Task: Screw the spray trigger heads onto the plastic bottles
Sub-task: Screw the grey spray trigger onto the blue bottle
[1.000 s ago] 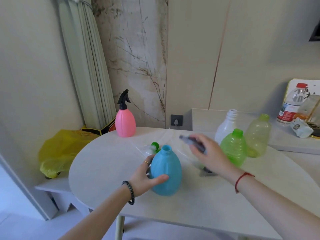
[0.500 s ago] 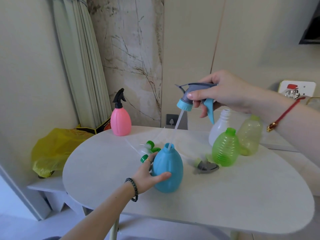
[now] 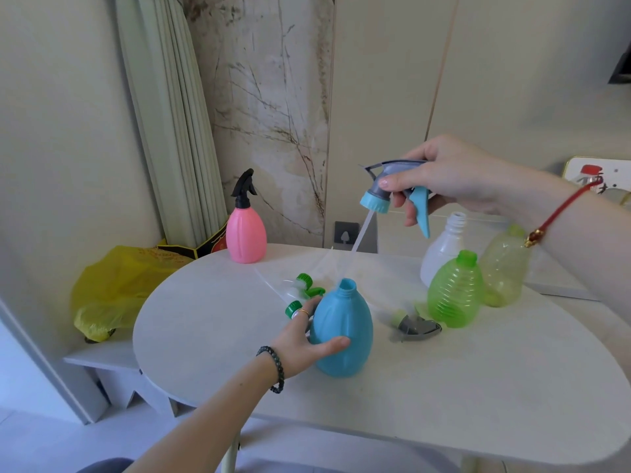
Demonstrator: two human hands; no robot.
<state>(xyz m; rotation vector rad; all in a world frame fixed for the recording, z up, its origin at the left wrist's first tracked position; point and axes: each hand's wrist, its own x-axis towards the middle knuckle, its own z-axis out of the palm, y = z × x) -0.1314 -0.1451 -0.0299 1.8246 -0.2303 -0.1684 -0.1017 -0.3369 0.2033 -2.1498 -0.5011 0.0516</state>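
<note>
Your left hand [image 3: 300,339] wraps the lower side of the blue bottle [image 3: 342,332], thumb across the front, fingers around the back. The bottle stands upright on the white table [image 3: 444,387], neck open. Your right hand [image 3: 454,179] pinches the grey-and-blue trigger head [image 3: 392,189] by its body, thumb on the near side, well above the bottle. Its clear dip tube [image 3: 355,244] slants down, with the tip just at the bottle mouth; you can't tell if it's inside yet.

Handling, as a judgement: the bottle looks empty, so it's light, thin-walled and easy to tip or dent. Hold it low and firm, but don't crush it. The smooth plastic may slip under twist. The tube is thin and bendy, so guide it in straight or it will kink on the rim. For screwing, shift your grip to the ribbed blue collar [image 3: 374,202], not the lever, which would just squeeze.

Still bare-necked: the green ribbed bottle [image 3: 456,295], the pale yellow-green bottle [image 3: 505,268] and the white bottle [image 3: 440,247] behind it. The pink bottle [image 3: 246,237] already wears a black head. A grey trigger head [image 3: 416,327] lies beside the green bottle, and loose green-and-white heads [image 3: 304,285] lie behind your left hand.
</note>
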